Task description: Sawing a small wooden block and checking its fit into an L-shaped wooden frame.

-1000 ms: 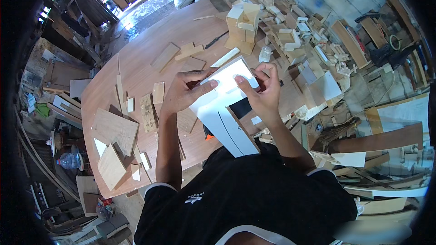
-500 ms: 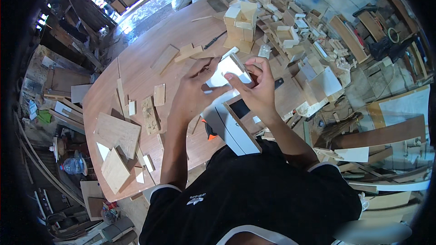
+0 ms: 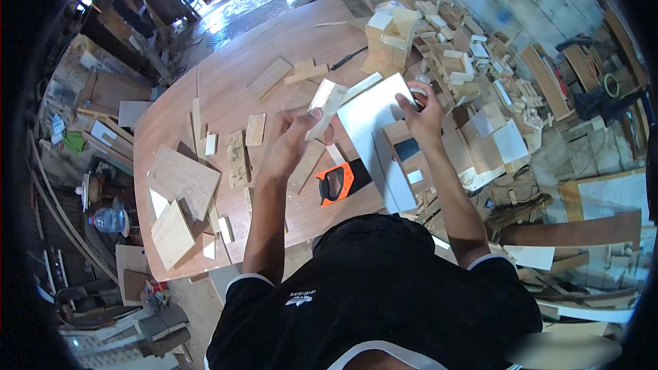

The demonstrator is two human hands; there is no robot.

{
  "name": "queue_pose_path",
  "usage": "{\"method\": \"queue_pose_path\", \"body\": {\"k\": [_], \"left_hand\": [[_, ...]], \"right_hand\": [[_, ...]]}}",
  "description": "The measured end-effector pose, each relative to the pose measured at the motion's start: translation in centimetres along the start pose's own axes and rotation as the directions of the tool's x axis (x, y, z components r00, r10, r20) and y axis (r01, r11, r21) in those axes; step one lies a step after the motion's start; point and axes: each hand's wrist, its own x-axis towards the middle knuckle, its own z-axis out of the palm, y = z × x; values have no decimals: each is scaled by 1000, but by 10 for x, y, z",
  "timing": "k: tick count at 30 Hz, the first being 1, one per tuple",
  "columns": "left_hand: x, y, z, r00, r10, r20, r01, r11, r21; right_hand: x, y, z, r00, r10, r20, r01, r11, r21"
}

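Between the finger and thumb of my left hand [image 3: 291, 138] is a small flat wood piece [image 3: 327, 104], pale and slightly blurred. My right hand [image 3: 426, 120] is closed on the far right edge of a long white board [image 3: 370, 115], thumb on its face. A dark line runs along the board's near part, which reaches toward my body. Beside the board on the table lies a handsaw [image 3: 334, 183] with an orange and black handle; the board hides part of it. A thin pale strip [image 3: 363, 86] lies just beyond the board.
The brown table [image 3: 240, 62] carries wood offcuts [image 3: 184, 181] at left and a dark, thin tool [image 3: 348, 59] farther back. A small wooden box assembly [image 3: 389, 38] stands at the back. Many wood scraps [image 3: 456, 65] are heaped at right, near a block wall [image 3: 507, 0].
My hands have moved apart. The left has gone left with the small wood piece, while the right keeps hold of the white board. More of the board and the handsaw now shows.
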Motion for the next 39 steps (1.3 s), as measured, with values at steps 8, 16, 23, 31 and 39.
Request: {"method": "queue_pose_path", "body": {"k": [8,16,23,31,39], "left_hand": [[-29,-1,22,990,-58,126,139,457,-878],[-53,-6,29,993,-85,79,104,368,-924],[-72,2,22,965,-192,-177,23,740,-672],[-88,17,17,864,-104,-493,38,989,-142],[-90,15,4,845,69,-530,161,913,376]], "right_hand": [[-3,82,34,907,161,388,-11,933,-361],[9,127,87,724,273,634,260,742,-617],[25,166,131,506,251,825,483,710,-512],[51,210,161,306,280,910,343,859,-380],[39,242,156,565,211,798,318,836,-447]]}}
